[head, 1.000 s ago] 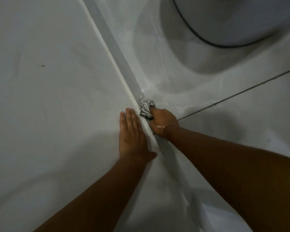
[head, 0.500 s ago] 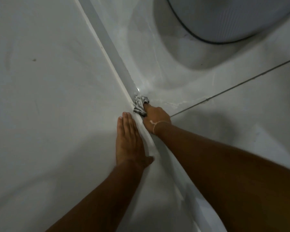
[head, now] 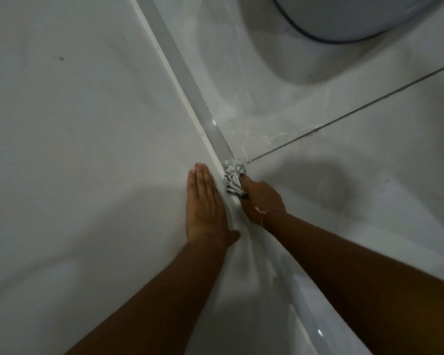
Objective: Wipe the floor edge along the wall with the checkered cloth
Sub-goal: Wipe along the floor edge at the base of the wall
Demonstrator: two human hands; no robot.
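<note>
Bunching the checkered cloth [head: 232, 179] into a small wad, the right hand [head: 262, 201] has its grip closed around it, fingers curled over the fabric and a thread-like band showing at the wrist, so that a firm pad of cloth, not a loose sheet, meets the surface. That wad sits pressed right into the corner where the floor [head: 344, 175] meets the grey skirting strip [head: 182, 70] at the foot of the wall [head: 75, 111], just at the spot where a dark grout line [head: 356, 108] runs in from the right; holding it low and tight there looks meant to reach the dirt lodged in the seam. The left hand [head: 207, 206] lies open and flat on the wall just beside the strip, holding nothing, probably propping the person's weight while leaning down. Pale smears mark the tile near the cloth, and further up a large white rounded object [head: 356, 16], edged in black, rests on the floor and casts a broad shadow.
</note>
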